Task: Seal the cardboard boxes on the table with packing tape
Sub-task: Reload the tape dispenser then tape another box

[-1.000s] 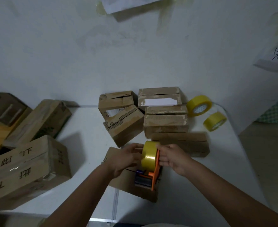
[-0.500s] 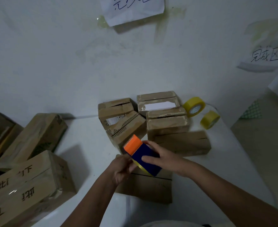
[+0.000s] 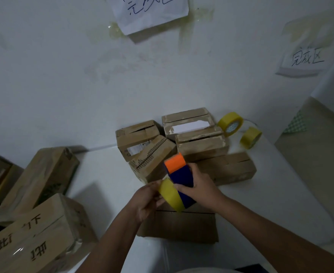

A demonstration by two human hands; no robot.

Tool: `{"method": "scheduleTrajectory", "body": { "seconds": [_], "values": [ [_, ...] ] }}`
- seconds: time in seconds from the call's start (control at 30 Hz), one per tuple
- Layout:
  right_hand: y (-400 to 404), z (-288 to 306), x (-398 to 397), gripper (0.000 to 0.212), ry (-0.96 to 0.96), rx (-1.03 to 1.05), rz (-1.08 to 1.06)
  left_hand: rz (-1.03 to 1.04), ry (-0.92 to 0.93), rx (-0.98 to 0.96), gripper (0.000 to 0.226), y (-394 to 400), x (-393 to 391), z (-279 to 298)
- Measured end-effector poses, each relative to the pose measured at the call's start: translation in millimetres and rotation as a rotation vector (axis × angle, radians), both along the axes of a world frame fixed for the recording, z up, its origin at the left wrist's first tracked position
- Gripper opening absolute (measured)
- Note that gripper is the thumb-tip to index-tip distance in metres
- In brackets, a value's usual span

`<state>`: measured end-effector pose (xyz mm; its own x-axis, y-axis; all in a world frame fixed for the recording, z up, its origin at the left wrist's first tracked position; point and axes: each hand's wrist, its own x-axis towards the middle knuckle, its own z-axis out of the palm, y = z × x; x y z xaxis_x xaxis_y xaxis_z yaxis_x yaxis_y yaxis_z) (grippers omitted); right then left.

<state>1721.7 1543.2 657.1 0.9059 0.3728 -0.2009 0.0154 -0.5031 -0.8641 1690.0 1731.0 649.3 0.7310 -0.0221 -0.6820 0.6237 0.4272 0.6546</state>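
Far left: large brown cardboard cartons [image 3: 30, 229] stacked at the table's edge, the nearest printed with black characters and glossy with clear tape, matte corrugated faces on the rest. White table [image 3: 103, 174] smooth and bare between them and the middle. Centre back, against the pale, stained wall [image 3: 54, 75]: a huddle of small boxes [image 3: 148, 150], flaps unsealed, edges torn and ragged, one showing a white label, another a white sheet in its open top. Nearer, directly under the hands: a flat cardboard box [image 3: 181, 225], top seam visible as a dark line, partly hidden by both wrists. Left hand [image 3: 145, 200] pinched narrow on the loose end of the yellow tape [image 3: 170, 194], a shiny translucent band curving over the box. Right hand [image 3: 199, 189] wrapped around the tape dispenser [image 3: 179, 174], blue blocky body with an orange end tilted up toward the small boxes, held just above the flat box. Right of these: one long low box [image 3: 231, 168] lying flat, then two spare yellow tape rolls [image 3: 231, 124] standing on edge near the wall. Above: handwritten paper signs [image 3: 303, 60] stuck to the wall.
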Motion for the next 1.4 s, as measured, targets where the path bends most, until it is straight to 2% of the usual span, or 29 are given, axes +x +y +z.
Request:
{"method": "scheduleTrajectory", "body": {
  "seconds": [0.1,0.2,0.3,0.47,0.57,0.67,0.77,0.9,1.0,1.03,1.13,1.2,1.3,1.4],
  "values": [
    [-1,2,8,0.062,0.045,-0.048,-0.189,-0.017,-0.06,0.083,0.021,4,5,-3],
    [-24,-1,16,0.06,0.109,0.01,-0.358,-0.085,-0.174,0.175,0.023,4,12,8],
    [-65,-4,21,0.057,0.092,0.051,-0.499,-0.128,-0.267,0.169,0.025,-6,27,21],
    [-141,-9,34,0.044,0.156,0.13,-0.677,-0.449,-0.393,0.33,0.022,-75,62,32],
    [-182,-11,44,0.017,0.159,0.187,-0.733,-0.625,-0.434,0.372,0.026,-135,82,27],
    [-229,-18,55,0.014,0.187,0.159,-0.756,-0.876,-0.457,0.423,0.031,-197,91,19],
    [-278,-28,63,0.028,0.245,0.089,-0.732,-1.12,-0.483,0.645,0.041,-253,96,-4],
    [-343,-41,74,0.017,0.283,-0.001,-0.717,-1.355,-0.491,0.823,0.044,-316,100,-51],
    [-384,-50,82,0.02,0.279,-0.063,-0.715,-1.323,-0.648,0.857,0.032,-356,104,-73],
    [-394,-51,84,0.022,0.286,-0.079,-0.702,-1.318,-0.676,0.92,0.031,-367,106,-82],
    [-414,-58,92,0.022,0.307,-0.092,-0.648,-1.326,-0.66,1.292,0.04,-385,116,-106],
    [-421,-63,97,0.025,0.308,-0.112,-0.614,-1.317,-0.738,1.424,0.039,-389,122,-116],
    [-428,-69,108,0.03,0.315,-0.134,-0.596,-1.367,-0.757,1.441,0.037,-389,127,-130],
    [-431,-71,119,0.028,0.299,-0.129,-0.589,-1.267,-0.695,1.302,0.029,-386,132,-134]
  ]
}}
